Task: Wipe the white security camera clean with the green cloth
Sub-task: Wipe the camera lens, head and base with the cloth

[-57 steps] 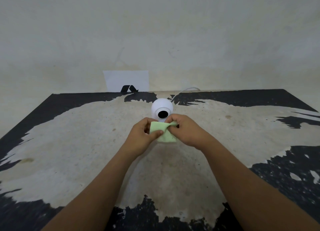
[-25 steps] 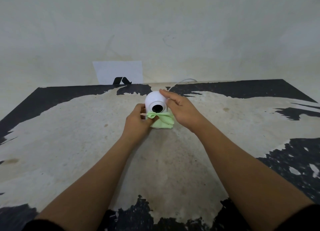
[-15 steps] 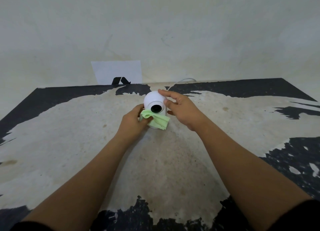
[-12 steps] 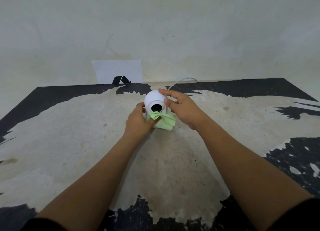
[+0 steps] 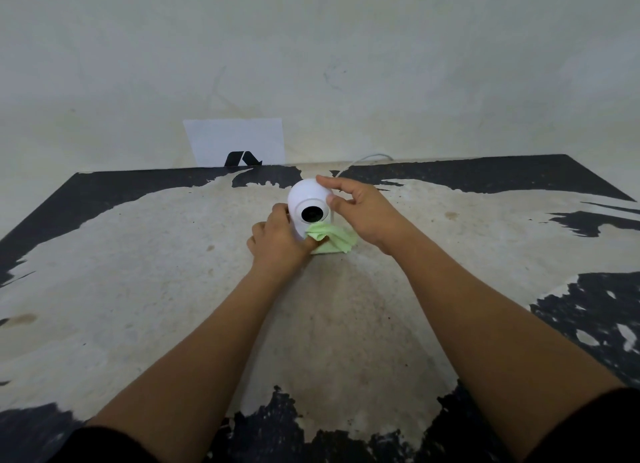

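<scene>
Green cloth (image 5: 329,241) now sits bunched under the lens, lower than half a second ago: our left hand (image 5: 280,239) pinches it against the camera (image 5: 309,202) at frame centre, so wiping continues. Our right hand (image 5: 360,209) steadies the top, grip narrow. We read no writing; only a black mark on the paper (image 5: 235,143).

no readable text — black angular logo, white card (image 5: 235,142)

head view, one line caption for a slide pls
Left hand presses green cloth under camera lens; right hand steadies it.
</scene>
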`<state>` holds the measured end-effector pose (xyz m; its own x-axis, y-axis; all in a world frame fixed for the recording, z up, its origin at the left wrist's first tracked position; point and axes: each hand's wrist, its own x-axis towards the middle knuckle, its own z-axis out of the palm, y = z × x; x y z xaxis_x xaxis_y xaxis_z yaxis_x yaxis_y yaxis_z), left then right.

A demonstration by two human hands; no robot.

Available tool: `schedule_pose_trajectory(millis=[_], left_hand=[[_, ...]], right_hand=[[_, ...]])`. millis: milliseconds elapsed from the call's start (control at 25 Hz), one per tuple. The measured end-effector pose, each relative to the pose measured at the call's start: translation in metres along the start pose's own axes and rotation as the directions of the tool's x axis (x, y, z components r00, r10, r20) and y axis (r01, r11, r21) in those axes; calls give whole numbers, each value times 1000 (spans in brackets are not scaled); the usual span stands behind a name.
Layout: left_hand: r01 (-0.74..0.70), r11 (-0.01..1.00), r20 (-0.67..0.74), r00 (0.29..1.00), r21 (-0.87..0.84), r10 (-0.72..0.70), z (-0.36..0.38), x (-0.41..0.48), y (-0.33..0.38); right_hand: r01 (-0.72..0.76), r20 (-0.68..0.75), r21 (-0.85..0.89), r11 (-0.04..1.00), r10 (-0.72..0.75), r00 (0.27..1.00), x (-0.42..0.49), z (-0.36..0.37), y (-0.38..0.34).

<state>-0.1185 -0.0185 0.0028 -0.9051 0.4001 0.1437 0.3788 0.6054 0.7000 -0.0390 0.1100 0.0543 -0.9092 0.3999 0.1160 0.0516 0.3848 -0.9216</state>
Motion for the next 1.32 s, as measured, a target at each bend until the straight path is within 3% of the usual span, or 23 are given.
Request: schedule_pose_trajectory(millis=[160,360,600,720,920,1000,1120,1320], left_hand=[[-98,984,17,995,151,96,1,0,-3],[-66,986,-59,995,156,76,12,-11,2],[-190,959,93,980,211,174,-7,2,-18],[-233,960,194,960,155,202,-24,17,-29],[-252,959,262,924,-130,278,-39,29,-37],[-306,951,234,922,-46,308,-37,30,-40],[-343,907,254,925,245,282,-28,29,-37],[-243,941,168,964,237,207,-8,13,-21]], right_hand=[[8,1,3,1000,-8,1000,0,0,1],[10,-3,7,1000,-10,1000,-2,2,1],[12,-11,23,1000,-11,1000,-3,1,2],[5,-2,22,1000,-5,1000,-2,2,2],[-1,4,57,998,0,1000,-3,3,4],[6,9,61,998,-6,1000,-3,3,4],[7,13,51,999,-8,1000,-3,3,4],[28,7,59,998,-29,1000,-4,4,4]])
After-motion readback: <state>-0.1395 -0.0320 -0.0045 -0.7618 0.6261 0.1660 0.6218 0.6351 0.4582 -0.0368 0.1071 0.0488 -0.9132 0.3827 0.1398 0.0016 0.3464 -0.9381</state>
